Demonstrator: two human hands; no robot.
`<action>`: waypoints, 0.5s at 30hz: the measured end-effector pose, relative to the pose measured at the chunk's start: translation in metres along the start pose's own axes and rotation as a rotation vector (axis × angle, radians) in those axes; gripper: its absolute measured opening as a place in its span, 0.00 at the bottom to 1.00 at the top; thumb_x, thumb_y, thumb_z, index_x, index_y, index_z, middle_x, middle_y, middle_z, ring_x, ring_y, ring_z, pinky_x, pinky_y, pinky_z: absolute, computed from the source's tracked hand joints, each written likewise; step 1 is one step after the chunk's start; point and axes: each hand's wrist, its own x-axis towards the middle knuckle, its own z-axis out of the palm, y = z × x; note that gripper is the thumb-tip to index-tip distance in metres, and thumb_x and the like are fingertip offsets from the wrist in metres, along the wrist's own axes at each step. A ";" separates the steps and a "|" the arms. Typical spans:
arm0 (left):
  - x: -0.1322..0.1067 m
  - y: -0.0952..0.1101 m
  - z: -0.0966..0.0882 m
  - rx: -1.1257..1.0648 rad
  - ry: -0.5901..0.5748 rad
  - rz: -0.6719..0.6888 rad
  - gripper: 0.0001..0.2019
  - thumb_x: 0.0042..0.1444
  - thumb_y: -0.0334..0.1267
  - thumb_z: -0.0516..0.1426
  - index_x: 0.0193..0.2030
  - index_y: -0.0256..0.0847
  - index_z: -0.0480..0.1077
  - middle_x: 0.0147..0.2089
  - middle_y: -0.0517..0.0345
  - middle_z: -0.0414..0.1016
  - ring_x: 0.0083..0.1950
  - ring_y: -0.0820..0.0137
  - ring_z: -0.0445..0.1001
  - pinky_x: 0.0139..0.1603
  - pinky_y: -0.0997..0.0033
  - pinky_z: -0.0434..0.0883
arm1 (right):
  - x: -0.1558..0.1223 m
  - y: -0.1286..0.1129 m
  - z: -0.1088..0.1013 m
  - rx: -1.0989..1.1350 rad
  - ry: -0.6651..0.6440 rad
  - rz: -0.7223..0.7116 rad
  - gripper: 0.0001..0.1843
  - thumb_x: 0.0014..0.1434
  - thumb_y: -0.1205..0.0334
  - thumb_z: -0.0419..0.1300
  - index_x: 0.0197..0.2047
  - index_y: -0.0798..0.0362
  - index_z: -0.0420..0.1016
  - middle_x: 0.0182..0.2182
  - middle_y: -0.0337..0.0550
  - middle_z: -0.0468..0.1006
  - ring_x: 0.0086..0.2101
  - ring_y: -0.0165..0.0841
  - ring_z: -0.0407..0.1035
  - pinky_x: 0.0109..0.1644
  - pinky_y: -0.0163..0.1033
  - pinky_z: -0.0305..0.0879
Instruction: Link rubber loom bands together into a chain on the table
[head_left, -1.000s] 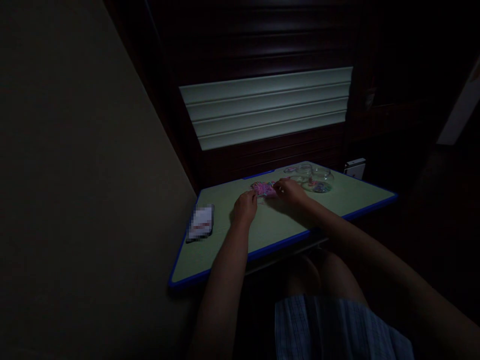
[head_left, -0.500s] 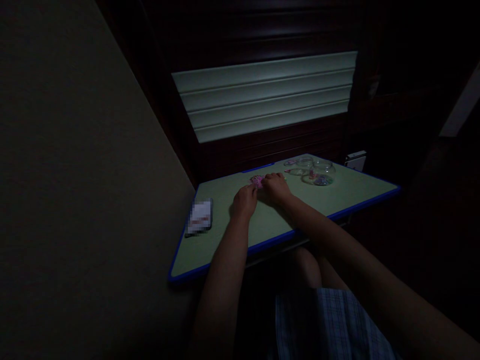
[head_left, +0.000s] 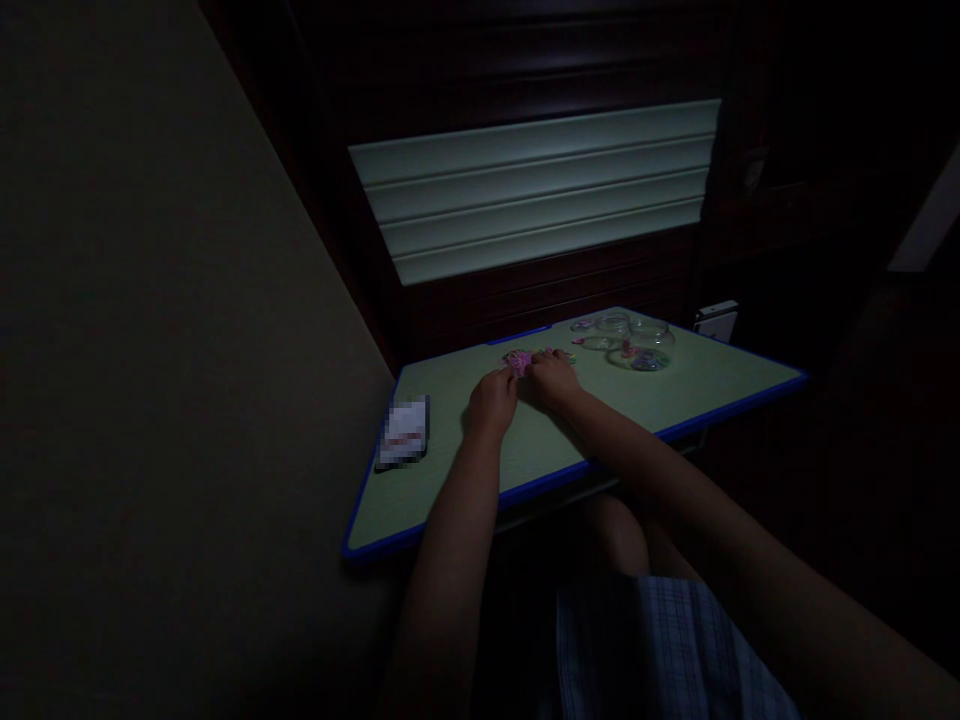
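On the blue-edged table [head_left: 716, 385], left hand [head_left: 493, 400] and right hand [head_left: 553, 380] curl fingers against a pink bundle [head_left: 519, 362], pinch unclear; tugging might scatter it.

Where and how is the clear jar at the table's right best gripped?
I'd grip the clear jar by its rounded outer wall, coming from the right with the right hand, the nearer one: another clear piece crowds the jar's left. It seems upright with coloured bits low inside, so level lifting looks wise.
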 end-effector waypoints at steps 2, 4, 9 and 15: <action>0.000 0.000 0.000 0.001 0.002 0.009 0.12 0.57 0.37 0.46 0.41 0.40 0.68 0.40 0.51 0.72 0.42 0.69 0.68 0.41 0.73 0.62 | 0.000 0.001 0.000 -0.004 -0.005 0.024 0.17 0.56 0.65 0.45 0.39 0.58 0.73 0.41 0.55 0.71 0.43 0.41 0.61 0.48 0.46 0.46; 0.000 0.000 0.000 -0.001 0.006 0.010 0.12 0.57 0.37 0.46 0.41 0.39 0.68 0.40 0.51 0.72 0.42 0.69 0.68 0.41 0.73 0.62 | 0.000 0.001 0.001 0.000 0.001 0.035 0.17 0.56 0.63 0.45 0.39 0.58 0.73 0.41 0.55 0.71 0.43 0.42 0.61 0.47 0.46 0.47; -0.001 0.001 -0.001 -0.012 -0.006 -0.007 0.12 0.57 0.37 0.46 0.40 0.39 0.69 0.41 0.50 0.72 0.42 0.69 0.68 0.41 0.73 0.62 | -0.001 0.001 0.000 0.011 -0.010 0.032 0.18 0.57 0.60 0.45 0.39 0.58 0.73 0.41 0.56 0.71 0.43 0.43 0.61 0.46 0.46 0.48; -0.001 0.001 -0.001 0.002 -0.003 -0.006 0.12 0.57 0.37 0.46 0.41 0.39 0.69 0.40 0.51 0.72 0.42 0.69 0.68 0.41 0.73 0.62 | -0.002 0.001 0.000 0.008 -0.008 0.058 0.18 0.57 0.64 0.44 0.40 0.58 0.72 0.42 0.56 0.71 0.44 0.42 0.61 0.45 0.45 0.48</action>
